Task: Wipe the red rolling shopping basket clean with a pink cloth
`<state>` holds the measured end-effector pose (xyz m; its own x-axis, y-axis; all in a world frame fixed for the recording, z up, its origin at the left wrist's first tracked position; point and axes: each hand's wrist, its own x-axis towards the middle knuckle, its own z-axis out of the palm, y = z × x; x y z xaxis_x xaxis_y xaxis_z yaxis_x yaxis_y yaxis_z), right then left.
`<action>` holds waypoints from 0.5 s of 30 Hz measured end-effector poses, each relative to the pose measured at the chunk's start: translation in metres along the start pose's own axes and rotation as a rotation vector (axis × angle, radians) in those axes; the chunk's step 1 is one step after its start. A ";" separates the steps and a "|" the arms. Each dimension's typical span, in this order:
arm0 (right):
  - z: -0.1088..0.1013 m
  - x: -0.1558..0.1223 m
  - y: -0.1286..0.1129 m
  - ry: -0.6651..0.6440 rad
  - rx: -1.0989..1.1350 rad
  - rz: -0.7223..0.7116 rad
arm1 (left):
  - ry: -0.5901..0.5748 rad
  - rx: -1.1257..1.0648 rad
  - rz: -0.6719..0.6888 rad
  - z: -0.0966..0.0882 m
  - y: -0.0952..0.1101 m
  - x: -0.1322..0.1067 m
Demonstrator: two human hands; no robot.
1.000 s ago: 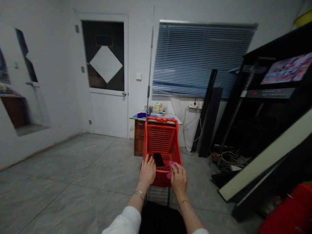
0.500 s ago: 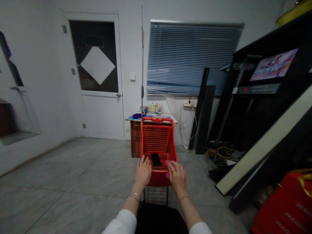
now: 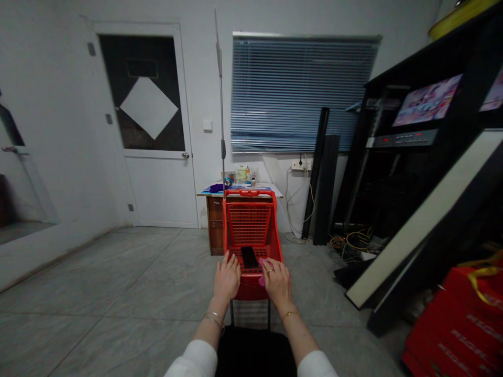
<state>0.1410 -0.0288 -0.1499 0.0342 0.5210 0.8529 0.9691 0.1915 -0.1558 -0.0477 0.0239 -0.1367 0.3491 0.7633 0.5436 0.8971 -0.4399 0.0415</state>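
Note:
In front of me stands a red plastic shopping basket [image 3: 251, 291] with a grid back and dark legs. A flat black object like a phone [image 3: 249, 256] lies inside it. My left hand [image 3: 227, 276] is at the basket's near left corner, palm down, fingers stretched out and holding nothing. At the near right part of the rim, my right hand [image 3: 278, 280] is closed on a pink cloth [image 3: 261, 280]. The cloth is mostly hidden under the fingers and seems to touch the rim.
Behind the basket is a wooden desk [image 3: 215, 225] with small bottles and a purple item on top. A thin upright pole [image 3: 222, 120] rises beside it. To the right are leaning boards [image 3: 424, 220], cables [image 3: 353, 241], a black rack and red boxes [image 3: 451, 314].
My right hand has slid a little to the left along the rim with the pink cloth. The left hand has stayed at its corner. The whole view has shifted slightly.

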 end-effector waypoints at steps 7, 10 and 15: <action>0.016 -0.005 -0.020 0.115 -0.043 0.110 | 0.034 -0.032 -0.020 0.007 0.010 0.003; 0.025 -0.003 -0.048 0.028 -0.011 0.061 | 0.034 -0.013 -0.013 0.006 0.007 0.003; 0.008 0.000 -0.024 -0.084 0.032 -0.006 | -0.011 0.017 0.011 0.000 -0.001 0.001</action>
<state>0.1156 -0.0267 -0.1501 0.0067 0.5879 0.8089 0.9609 0.2201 -0.1679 -0.0484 0.0251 -0.1359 0.3617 0.7638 0.5345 0.8977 -0.4402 0.0216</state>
